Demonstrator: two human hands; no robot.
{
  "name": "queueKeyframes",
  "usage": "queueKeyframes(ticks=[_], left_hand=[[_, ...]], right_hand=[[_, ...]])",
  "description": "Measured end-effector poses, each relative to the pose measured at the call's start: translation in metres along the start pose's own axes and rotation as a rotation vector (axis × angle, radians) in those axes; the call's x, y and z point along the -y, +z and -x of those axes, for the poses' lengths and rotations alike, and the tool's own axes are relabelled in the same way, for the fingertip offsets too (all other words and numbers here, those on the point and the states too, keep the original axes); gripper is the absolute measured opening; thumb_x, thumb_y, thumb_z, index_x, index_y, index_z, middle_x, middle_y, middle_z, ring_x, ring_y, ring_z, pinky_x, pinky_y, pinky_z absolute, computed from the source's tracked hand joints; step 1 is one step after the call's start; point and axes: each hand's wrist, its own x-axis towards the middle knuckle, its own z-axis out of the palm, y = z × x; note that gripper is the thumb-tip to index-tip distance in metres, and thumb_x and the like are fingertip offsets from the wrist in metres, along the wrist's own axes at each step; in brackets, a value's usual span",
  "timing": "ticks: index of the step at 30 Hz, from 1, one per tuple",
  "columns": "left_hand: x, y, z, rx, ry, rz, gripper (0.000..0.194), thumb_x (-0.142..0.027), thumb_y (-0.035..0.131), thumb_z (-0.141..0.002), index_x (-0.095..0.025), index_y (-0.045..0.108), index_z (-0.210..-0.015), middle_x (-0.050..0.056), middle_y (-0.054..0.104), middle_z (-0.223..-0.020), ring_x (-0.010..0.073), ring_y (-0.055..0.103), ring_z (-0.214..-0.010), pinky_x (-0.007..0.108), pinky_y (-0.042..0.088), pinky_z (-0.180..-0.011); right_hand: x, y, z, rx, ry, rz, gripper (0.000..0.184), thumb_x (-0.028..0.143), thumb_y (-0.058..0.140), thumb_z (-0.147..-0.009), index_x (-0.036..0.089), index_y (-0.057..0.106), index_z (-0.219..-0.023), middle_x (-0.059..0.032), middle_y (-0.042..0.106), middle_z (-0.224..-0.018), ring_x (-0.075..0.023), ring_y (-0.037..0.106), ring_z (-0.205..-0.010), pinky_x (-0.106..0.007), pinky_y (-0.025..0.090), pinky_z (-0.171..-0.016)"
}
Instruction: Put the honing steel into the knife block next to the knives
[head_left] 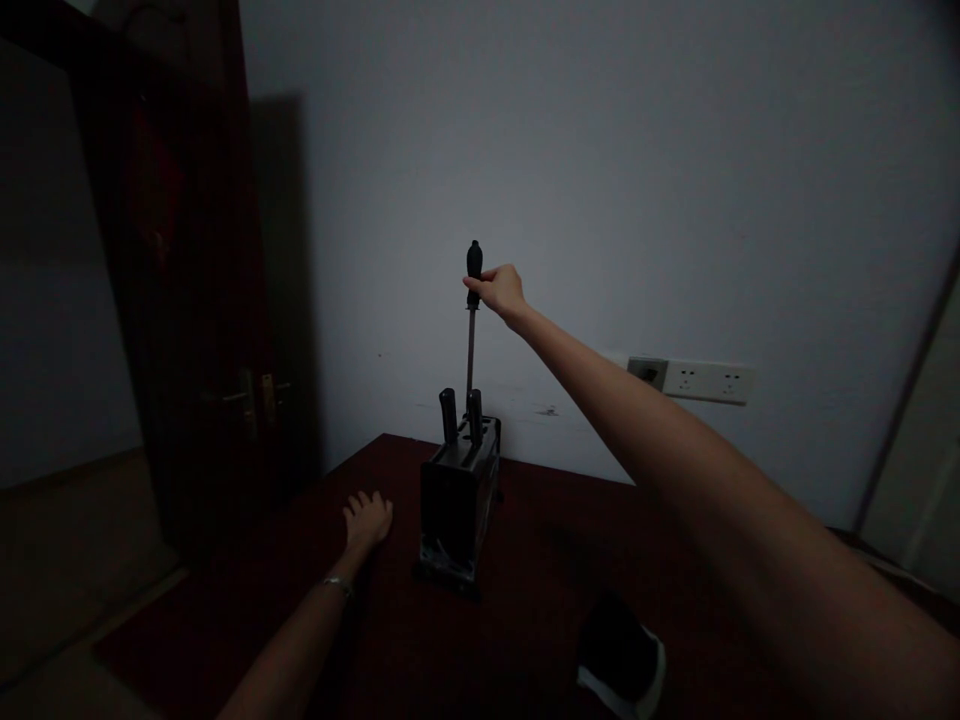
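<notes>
Lower left: left hand (367,516), fingers spread on dark red table (532,560), gripping nothing. Lower centre: black block (450,510) with two knife handles (448,415). Above, at centre: upright rod (471,355), slim and grey with bulging black handle (474,257), pinched in right hand (502,289), lower end hidden.

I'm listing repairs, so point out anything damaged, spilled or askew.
A dark, patchy scuff on the pale, flat wall, right of the black, boxy knife block, looks like wear or chipped paint. I see nothing spilled.

Right hand (505,289) raised, fingers (492,273) pinched, left hand (367,518) low, splayed, apparently palm-down.
</notes>
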Motion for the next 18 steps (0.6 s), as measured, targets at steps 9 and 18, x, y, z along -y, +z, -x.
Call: queueKeyframes(ticks=[9,18], left_hand=[[-0.001,-0.003,0.001,0.008,-0.010,0.002,0.051,-0.036,0.026,-0.088,-0.006,0.049,-0.122,0.026,0.039,-0.134,0.0397,0.035,-0.125,0.052,0.026,-0.096],[-0.002,-0.004,0.002,-0.005,-0.003,0.005,0.049,-0.036,0.027,-0.088,-0.006,0.052,-0.119,0.026,0.041,-0.132,0.0395,0.036,-0.124,0.052,0.027,-0.095]], right_hand=[[-0.007,0.010,0.014,0.077,0.005,0.056,0.026,0.033,0.065,-0.072,0.008,0.070,-0.076,-0.0112,0.068,-0.074,-0.0213,0.064,-0.077,-0.028,0.045,-0.067],[-0.012,0.011,0.022,0.107,0.021,0.052,0.025,0.033,0.065,-0.072,0.009,0.071,-0.076,-0.0111,0.069,-0.075,-0.0210,0.064,-0.077,-0.029,0.046,-0.069]])
